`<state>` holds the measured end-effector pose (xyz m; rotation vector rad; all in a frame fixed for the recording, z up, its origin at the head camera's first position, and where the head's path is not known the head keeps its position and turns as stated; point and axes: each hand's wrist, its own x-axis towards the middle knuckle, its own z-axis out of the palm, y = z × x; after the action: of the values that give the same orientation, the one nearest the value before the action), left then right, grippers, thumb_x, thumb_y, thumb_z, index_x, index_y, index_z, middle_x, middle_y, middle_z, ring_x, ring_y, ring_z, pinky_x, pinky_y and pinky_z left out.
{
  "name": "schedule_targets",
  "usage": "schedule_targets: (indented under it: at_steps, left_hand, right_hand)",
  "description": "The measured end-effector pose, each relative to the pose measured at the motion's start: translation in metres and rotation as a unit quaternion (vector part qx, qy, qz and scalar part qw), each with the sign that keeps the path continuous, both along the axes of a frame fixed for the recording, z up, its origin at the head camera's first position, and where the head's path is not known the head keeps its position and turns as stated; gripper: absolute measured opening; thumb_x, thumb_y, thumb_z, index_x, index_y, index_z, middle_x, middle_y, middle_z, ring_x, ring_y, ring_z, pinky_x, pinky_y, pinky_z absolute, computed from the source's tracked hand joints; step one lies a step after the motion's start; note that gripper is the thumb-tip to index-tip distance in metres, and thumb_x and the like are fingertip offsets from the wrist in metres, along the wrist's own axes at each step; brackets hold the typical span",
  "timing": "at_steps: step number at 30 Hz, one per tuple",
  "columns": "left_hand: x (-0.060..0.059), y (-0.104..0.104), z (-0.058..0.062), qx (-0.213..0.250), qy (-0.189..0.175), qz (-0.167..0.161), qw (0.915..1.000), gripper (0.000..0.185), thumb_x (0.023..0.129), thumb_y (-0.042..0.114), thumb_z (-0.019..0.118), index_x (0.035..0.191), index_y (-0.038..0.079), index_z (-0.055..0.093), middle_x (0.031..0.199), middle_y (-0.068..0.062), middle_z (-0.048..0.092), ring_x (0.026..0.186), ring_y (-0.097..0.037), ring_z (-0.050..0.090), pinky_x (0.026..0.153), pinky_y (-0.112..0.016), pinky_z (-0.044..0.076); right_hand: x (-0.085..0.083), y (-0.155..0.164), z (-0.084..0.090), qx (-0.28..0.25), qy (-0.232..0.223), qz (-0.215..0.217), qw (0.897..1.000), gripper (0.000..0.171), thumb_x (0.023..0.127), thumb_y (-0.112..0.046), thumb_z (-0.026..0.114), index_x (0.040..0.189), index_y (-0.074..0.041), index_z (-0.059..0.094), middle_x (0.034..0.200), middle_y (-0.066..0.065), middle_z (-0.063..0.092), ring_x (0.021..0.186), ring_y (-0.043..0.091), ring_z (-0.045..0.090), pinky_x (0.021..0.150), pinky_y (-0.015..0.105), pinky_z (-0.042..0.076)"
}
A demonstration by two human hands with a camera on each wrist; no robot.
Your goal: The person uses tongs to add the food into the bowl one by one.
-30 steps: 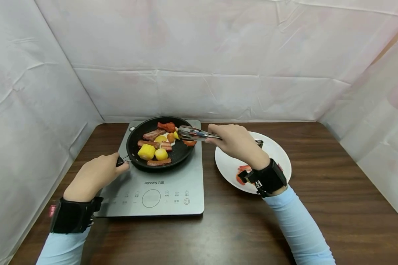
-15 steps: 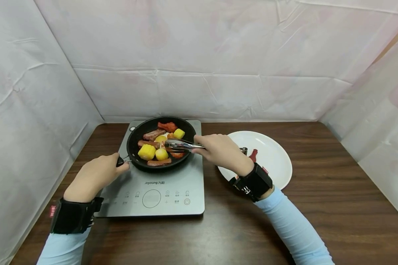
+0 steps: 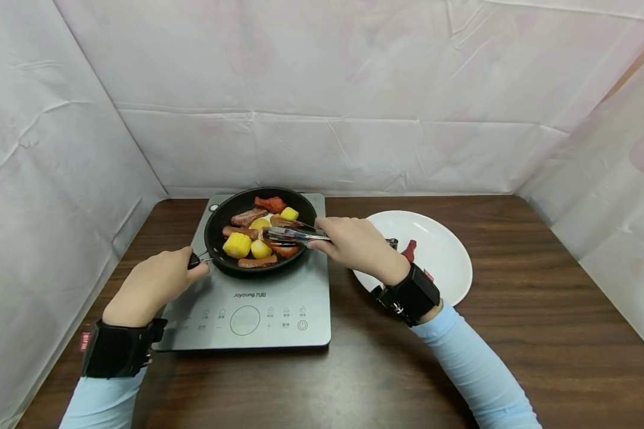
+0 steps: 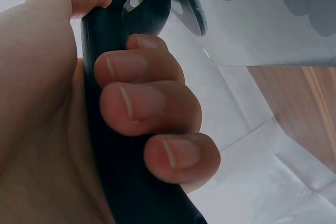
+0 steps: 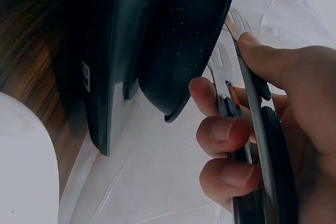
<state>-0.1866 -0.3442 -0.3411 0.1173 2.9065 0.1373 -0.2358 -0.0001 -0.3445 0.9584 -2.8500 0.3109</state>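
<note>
Tongs [image 3: 292,233]: metal, long axis roughly level, running right to left, tips pointing left over black pan [image 3: 300,205], among food pieces; arms slightly apart. Right hand [image 3: 354,244] grips tongs' rear part, fingers [image 5: 226,135] curled round both arms. Left hand [image 3: 152,286] wraps pan handle [image 4: 121,145], fingers [image 4: 152,103] curled tight. Pan sits on grey induction cooker [image 3: 295,298]. White plate [image 3: 440,250] right of cooker, on brown table [image 3: 515,333].

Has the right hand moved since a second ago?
Yes. The right hand with the tongs went left, off the plate and toward the pan; the tips are now over the food.
</note>
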Motion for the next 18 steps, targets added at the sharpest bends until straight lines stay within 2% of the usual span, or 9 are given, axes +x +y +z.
schedule_targets:
  at_steps: [4,11,18]
  left_hand:
    - [0.0001,-0.0005,0.0003,0.0,0.001,-0.001,1.0,0.07,0.099,0.042,0.05,0.136,-0.018,0.049,0.115,-0.035,0.065,0.08,-0.031,0.063,0.074,-0.054,0.054]
    - [-0.0018,0.0001,0.0003,-0.002,-0.006,0.001,1.0,0.072,0.1,0.044,0.049,0.138,-0.017,0.048,0.119,-0.037,0.064,0.085,-0.035,0.066,0.076,-0.056,0.054]
    - [-0.0007,-0.0005,-0.0002,-0.001,-0.014,0.002,0.9999,0.074,0.103,0.045,0.048,0.141,-0.018,0.044,0.129,-0.041,0.058,0.102,-0.046,0.067,0.08,-0.058,0.054]
  right_hand:
    - [-0.0011,0.0013,0.0001,0.003,-0.001,-0.016,1.0,0.041,0.1,-0.049,0.058,0.119,-0.012,0.062,0.094,-0.001,0.07,0.07,0.015,0.061,0.055,0.031,0.045]
    - [-0.0027,0.0042,-0.0002,0.002,0.005,-0.027,1.0,0.045,0.101,-0.05,0.057,0.123,-0.011,0.061,0.098,0.002,0.071,0.071,0.017,0.064,0.054,0.031,0.044]
    - [-0.0028,0.0043,0.0006,0.001,0.002,-0.025,1.0,0.048,0.101,-0.05,0.057,0.126,-0.01,0.061,0.105,0.004,0.073,0.076,0.019,0.068,0.056,0.033,0.048]
